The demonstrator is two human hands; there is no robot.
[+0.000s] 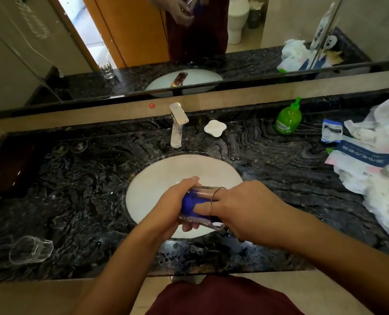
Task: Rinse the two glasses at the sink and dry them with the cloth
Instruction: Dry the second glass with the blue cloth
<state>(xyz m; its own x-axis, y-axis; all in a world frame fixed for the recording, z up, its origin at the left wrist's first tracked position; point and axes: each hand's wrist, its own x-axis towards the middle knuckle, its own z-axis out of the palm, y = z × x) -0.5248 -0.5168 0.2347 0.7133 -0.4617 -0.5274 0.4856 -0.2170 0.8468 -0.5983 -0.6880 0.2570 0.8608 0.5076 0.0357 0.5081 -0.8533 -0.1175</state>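
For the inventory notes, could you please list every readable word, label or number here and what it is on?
None reads clearly.
Green soap bottle: white label, blurred.
Blue-banded packet: white characters, too blurred to read.
Small blue-and-white sachet: print too small.
Red sticker on the backsplash: illegible.

Beyond the grip, a chrome tap (177, 123) stands on the black marbled countertop (75, 201), with a white soap dish (215, 128) just to its right. Farther right of the grip stands a green pump bottle (288, 120), then a small blue-and-white packet (332, 131), a larger printed packet (366, 155) and crumpled white plastic bags (384, 189). Far left of the grip lies a dark tray (9, 167). A red sticker (151, 105) sits under the mirror (279, 23)
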